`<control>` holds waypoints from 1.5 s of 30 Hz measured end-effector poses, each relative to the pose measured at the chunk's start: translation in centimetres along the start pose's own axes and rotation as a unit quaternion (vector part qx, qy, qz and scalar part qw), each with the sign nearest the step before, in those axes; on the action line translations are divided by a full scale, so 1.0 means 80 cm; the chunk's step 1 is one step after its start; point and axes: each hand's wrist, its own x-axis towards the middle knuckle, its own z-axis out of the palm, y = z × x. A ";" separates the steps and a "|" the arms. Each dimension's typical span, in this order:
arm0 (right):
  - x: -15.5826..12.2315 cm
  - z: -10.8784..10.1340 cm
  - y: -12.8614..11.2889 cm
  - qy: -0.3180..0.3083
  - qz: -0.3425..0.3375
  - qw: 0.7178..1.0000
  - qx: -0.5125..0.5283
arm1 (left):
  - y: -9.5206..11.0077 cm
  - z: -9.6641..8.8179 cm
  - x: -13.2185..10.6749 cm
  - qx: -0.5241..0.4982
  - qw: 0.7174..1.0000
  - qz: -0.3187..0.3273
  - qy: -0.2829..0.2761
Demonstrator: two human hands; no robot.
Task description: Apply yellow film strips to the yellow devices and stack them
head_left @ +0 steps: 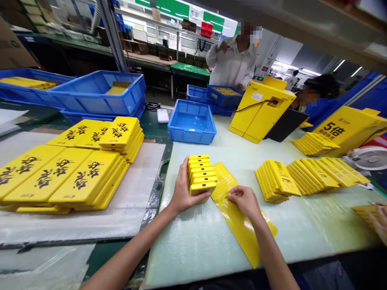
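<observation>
Right of the open blue plastic bin [181,135], a yellow boxy casing [350,125] reads "5倍"; left of it, flat yellow panels [57,171] bear unclear black characters.

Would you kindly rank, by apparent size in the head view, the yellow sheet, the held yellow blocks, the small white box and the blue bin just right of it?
1. Yellow sheet, partly hidden by the right hand
2. Blue bin
3. Yellow blocks, as one group
4. White box

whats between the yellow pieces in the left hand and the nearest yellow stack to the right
The head view shows the yellow sheet between them, with the right hand over it, then a strip of bare tabletop before the stack.
</observation>
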 end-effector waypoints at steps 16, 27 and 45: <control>0.015 -0.004 -0.203 -0.009 -0.160 0.964 0.214 | -0.003 0.001 -0.005 -0.017 1.000 0.024 -0.003; 0.028 0.038 -0.225 0.059 -0.198 0.976 0.063 | -0.004 0.007 -0.006 -0.026 0.999 0.020 0.005; 0.053 -0.004 -0.247 0.032 -0.255 0.930 -0.263 | 0.000 0.004 -0.006 -0.009 0.999 0.034 -0.005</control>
